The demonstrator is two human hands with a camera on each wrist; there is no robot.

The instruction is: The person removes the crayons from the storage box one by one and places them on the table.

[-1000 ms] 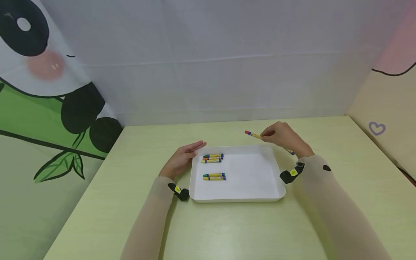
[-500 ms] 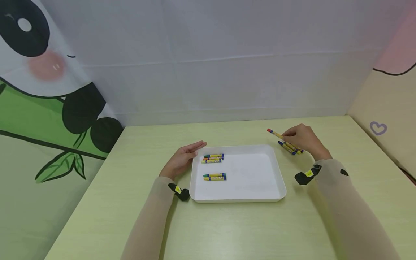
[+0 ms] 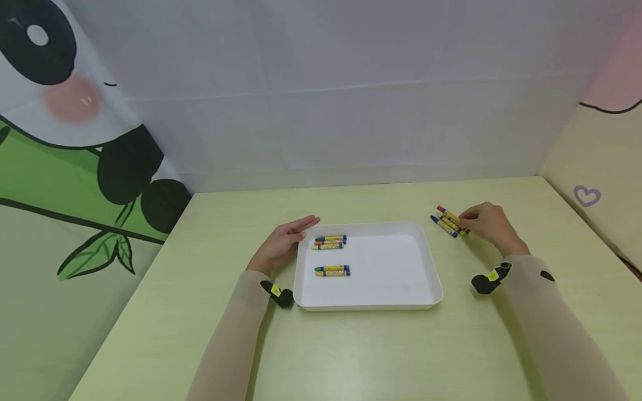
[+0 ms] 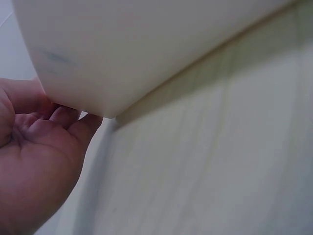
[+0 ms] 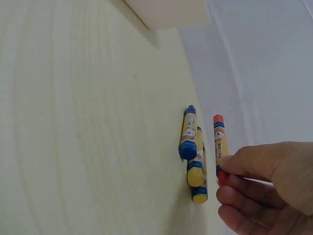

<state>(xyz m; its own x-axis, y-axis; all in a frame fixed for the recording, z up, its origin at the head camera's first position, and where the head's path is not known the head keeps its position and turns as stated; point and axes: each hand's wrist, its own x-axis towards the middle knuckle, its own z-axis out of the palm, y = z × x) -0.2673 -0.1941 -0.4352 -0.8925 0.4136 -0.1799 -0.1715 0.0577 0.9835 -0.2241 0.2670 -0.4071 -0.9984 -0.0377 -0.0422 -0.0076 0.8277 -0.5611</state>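
Red crayon [image 5: 220, 142] moved rightward, pinched by right fingers [image 5: 242, 161]; left fingers [image 3: 304, 224] extended, touching tray [image 3: 386, 267].

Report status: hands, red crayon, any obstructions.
Left hand touching white tray at its left side. Right hand pinching red crayon, outside the tray. Three loose crayons close by; nothing visibly blocking.

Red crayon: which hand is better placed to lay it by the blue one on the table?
Probably the right hand: it pinches the red crayon near the blue crayon. The left hand is across the tray, at its left edge.
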